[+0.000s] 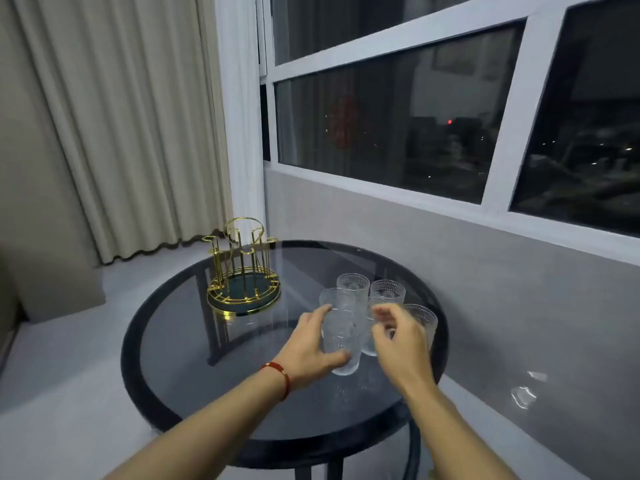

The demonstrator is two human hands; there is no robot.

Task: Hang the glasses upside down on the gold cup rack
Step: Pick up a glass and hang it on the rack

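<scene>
Several clear textured glasses stand upright in a cluster on the right half of a round dark glass table [194, 368]. My left hand [306, 351], with a red bracelet at the wrist, is wrapped around the nearest glass [343, 344], thumb low and fingers at its far side. My right hand [398, 341] hovers over the glass beside it [372, 341], fingers curled and apart, holding nothing. Farther back stand two glasses [353, 284] [388, 292], and another glass [424, 315] shows behind my right hand. The gold cup rack [244, 271] stands empty at the table's far left.
A grey wall and window run close behind the table on the right. Beige curtains hang at the left, behind the rack. A grey cushion or seat sits at the far left on the floor. The table's black rim [131, 344] curves toward me.
</scene>
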